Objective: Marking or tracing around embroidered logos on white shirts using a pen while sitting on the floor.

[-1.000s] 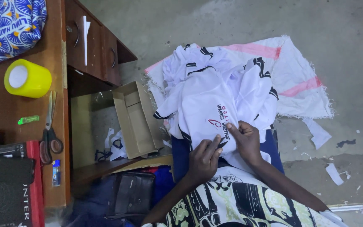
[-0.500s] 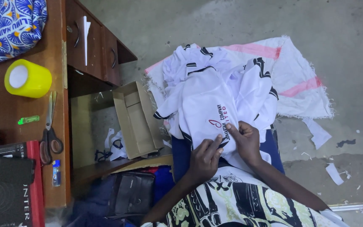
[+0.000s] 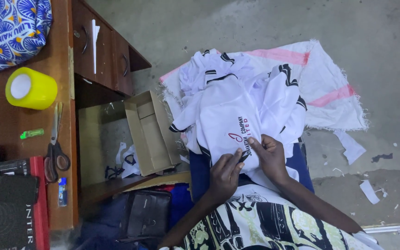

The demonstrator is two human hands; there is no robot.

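A white shirt with black trim (image 3: 230, 109) lies over my lap, its small printed chest mark facing up. My left hand (image 3: 225, 173) pinches the shirt's near edge just below that mark. Beside it, my right hand (image 3: 270, 155) grips the same edge, fingertips touching the fabric next to the print. The two hands are almost touching. More white shirts with black trim (image 3: 218, 65) are piled beyond it on a white woven sack with pink stripes (image 3: 329, 88) spread on the floor.
A wooden desk (image 3: 65, 55) stands at the left, carrying a yellow tape roll (image 3: 29, 88), scissors (image 3: 55, 148), a green marker (image 3: 32, 134) and a blue patterned cloth (image 3: 10, 32). An open cardboard box (image 3: 149, 134) and a dark bag (image 3: 146, 213) sit under it. Paper scraps (image 3: 369, 190) litter the concrete floor.
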